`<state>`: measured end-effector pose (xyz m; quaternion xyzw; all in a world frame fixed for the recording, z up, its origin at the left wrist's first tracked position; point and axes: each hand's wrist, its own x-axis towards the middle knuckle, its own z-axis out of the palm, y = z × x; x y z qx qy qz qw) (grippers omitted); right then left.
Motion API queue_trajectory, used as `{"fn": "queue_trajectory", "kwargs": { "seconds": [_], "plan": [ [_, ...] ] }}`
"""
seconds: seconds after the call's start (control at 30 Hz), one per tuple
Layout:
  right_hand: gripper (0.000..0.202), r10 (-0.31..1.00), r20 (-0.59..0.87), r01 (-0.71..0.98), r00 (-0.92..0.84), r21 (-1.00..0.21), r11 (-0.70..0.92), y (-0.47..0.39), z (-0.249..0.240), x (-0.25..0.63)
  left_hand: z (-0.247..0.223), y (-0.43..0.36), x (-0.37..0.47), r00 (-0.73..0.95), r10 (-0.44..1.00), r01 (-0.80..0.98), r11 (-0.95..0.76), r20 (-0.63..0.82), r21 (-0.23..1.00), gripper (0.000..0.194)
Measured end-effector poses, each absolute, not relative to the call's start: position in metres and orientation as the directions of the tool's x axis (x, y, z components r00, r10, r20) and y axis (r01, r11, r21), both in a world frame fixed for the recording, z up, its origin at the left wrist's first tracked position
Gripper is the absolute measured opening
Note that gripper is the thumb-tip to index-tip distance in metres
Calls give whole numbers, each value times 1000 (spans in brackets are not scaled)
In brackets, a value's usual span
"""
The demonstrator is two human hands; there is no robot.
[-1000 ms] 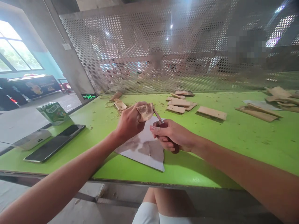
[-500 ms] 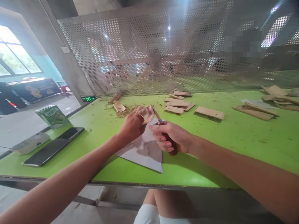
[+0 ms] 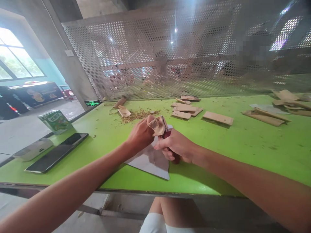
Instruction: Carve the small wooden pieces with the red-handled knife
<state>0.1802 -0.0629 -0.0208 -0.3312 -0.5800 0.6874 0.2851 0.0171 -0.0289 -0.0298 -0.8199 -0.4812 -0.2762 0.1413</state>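
My left hand [image 3: 143, 132] is closed round a pale carved wooden piece [image 3: 157, 126] with a hollowed face, held above the table. In my right hand [image 3: 177, 145] is a carving knife [image 3: 176, 158] with a dark reddish-brown handle and a metal collar. Its blade rises along the right edge of the wooden piece; whether it touches cannot be made out for sure. Both hands are close together. Beneath them a white sheet of paper [image 3: 153, 165] lies on the green table. Wood shavings [image 3: 136, 116] are scattered just beyond my left hand.
Wooden blanks [image 3: 218, 118] lie at the back and right of the green table [image 3: 218, 174]. On the left are a phone [image 3: 58, 152], a green box [image 3: 55, 122] and a whitish case [image 3: 36, 149]. A perforated metal screen [image 3: 145, 58] borders the far edge, with blurred people behind it.
The wooden piece and my left hand have moved slightly right and toward me. My right hand has turned and lowered a little, bringing the knife handle closer beneath the piece.
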Motion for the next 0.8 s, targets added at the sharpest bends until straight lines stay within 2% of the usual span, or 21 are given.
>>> {"fn": "queue_trajectory", "kwargs": {
  "seconds": [0.17, 0.3, 0.4, 0.5, 0.63, 0.73, 0.8],
  "plan": [
    [28, 844, -142, 60, -516, -990, -130, -63, -25, 176, -32, -29, 20, 375, 727, 890, -456, 575, -2, 12],
    [21, 895, -128, 255, -428, -967, -16, -63, -20, 179, -30, -30, 15, 423, 668, 849, -528, 613, -11, 18],
    [19, 911, -64, 388, -407, -915, 109, -63, -14, 182, -27, -33, 13, 399, 636, 836, -548, 661, 23, 22],
    [21, 916, 6, 446, -400, -872, 200, -60, -10, 185, -24, -36, 13, 370, 635, 830, -554, 678, 65, 26],
    [25, 917, 159, 493, -365, -803, 336, -44, -16, 193, -23, -37, 16, 363, 674, 818, -561, 643, 126, 14],
    [26, 919, 191, 522, -345, -775, 357, -35, -20, 199, -24, -34, 17, 326, 748, 832, -518, 578, 201, 34],
    [24, 924, 118, 467, -363, -835, 290, -36, -20, 199, -24, -30, 17, 300, 778, 831, -497, 552, 250, 40]
  ]
}}
